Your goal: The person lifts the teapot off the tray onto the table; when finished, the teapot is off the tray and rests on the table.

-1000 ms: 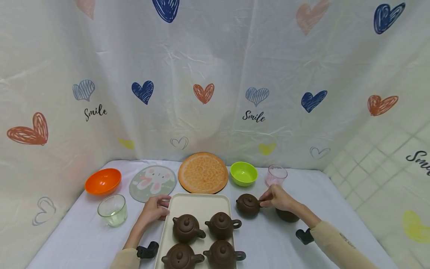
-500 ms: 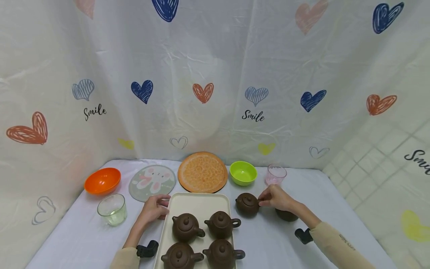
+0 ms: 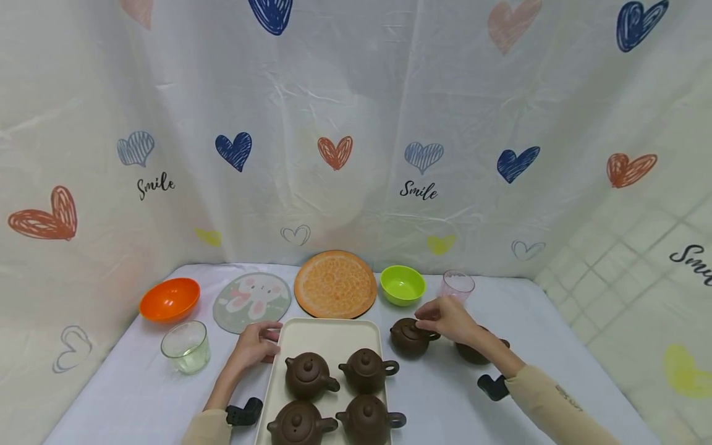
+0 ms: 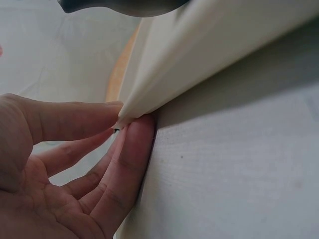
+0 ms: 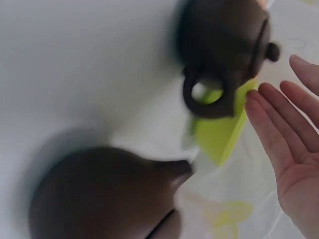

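Note:
My left hand (image 3: 257, 349) pinches the left rim of the cream tray (image 3: 325, 334), thumb above and fingers below the edge in the left wrist view. Several dark brown teapots (image 3: 308, 374) stand on the tray's nearer part, handles to the right. My right hand (image 3: 452, 321) is over another brown teapot (image 3: 407, 346) on the cloth right of the tray. In the right wrist view its fingers are mostly straight and apart from the lid knob (image 5: 272, 52). A further brown teapot (image 3: 471, 355) sits under my right forearm, partly hidden by it.
Behind the tray lie a round orange-slice mat (image 3: 335, 285) and a rabbit mat (image 3: 236, 309). An orange bowl (image 3: 169, 301) and a clear glass (image 3: 186, 349) stand at left. A green bowl (image 3: 403, 287) and a pink glass (image 3: 458, 284) stand at back right.
My right hand has let go of the loose teapot's handle and moved up and left over its lid. The handle now shows. My left hand stays on the tray.

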`<state>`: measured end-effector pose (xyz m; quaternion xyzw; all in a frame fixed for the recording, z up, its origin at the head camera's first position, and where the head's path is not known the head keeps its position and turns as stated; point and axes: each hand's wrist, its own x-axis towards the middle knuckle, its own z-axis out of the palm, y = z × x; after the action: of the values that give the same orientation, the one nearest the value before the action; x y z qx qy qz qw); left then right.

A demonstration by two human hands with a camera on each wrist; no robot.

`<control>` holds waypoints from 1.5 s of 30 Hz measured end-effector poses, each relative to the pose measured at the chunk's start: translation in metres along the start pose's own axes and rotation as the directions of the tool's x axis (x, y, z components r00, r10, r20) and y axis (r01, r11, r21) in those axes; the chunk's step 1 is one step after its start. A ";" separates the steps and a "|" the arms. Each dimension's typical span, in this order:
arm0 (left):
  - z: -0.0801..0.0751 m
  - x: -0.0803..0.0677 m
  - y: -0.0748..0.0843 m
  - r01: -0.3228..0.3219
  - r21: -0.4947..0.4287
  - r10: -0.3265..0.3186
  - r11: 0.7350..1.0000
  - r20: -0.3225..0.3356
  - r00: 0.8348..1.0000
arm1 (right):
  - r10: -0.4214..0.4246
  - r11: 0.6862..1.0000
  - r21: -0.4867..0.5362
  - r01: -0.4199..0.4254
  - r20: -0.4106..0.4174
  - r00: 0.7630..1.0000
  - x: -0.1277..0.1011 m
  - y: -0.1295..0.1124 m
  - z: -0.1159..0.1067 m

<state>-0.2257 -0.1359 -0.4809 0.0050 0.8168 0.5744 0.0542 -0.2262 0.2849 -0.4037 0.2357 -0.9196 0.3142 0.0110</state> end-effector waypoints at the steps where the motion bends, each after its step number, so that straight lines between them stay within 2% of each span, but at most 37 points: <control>1: 0.000 0.000 0.000 0.000 0.001 0.000 1.000 0.001 1.000 | -0.007 1.000 0.002 0.007 -0.013 1.000 0.000 -0.004 0.000; 5: 0.000 0.000 0.000 0.004 0.004 -0.004 1.000 -0.002 1.000 | -0.015 0.998 0.065 0.017 -0.026 1.000 0.000 -0.021 0.003; 11: 0.001 0.001 0.001 -0.002 -0.004 0.002 1.000 0.001 1.000 | -0.025 0.983 0.182 0.018 0.035 0.999 -0.005 -0.038 0.016; 19: 0.000 0.001 0.000 -0.005 0.006 0.005 1.000 -0.009 1.000 | -0.047 0.975 0.221 0.024 0.099 0.994 -0.013 -0.046 0.039; 25: 0.000 0.001 0.000 -0.004 0.010 0.004 1.000 -0.008 1.000 | -0.024 0.965 0.264 -0.013 0.136 0.990 -0.018 -0.047 0.051; 33: 0.000 0.000 0.001 0.001 0.014 -0.001 1.000 -0.011 1.000 | -0.043 0.974 0.228 0.014 0.120 0.992 -0.022 -0.046 0.064; 45: 0.000 0.000 0.000 0.001 0.005 -0.001 1.000 -0.007 1.000 | -0.015 0.980 0.198 -0.004 0.091 0.996 -0.026 -0.048 0.070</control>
<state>-0.2252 -0.1358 -0.4808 0.0027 0.8183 0.5724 0.0517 -0.1730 0.2222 -0.4371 0.2523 -0.8826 0.3930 -0.0538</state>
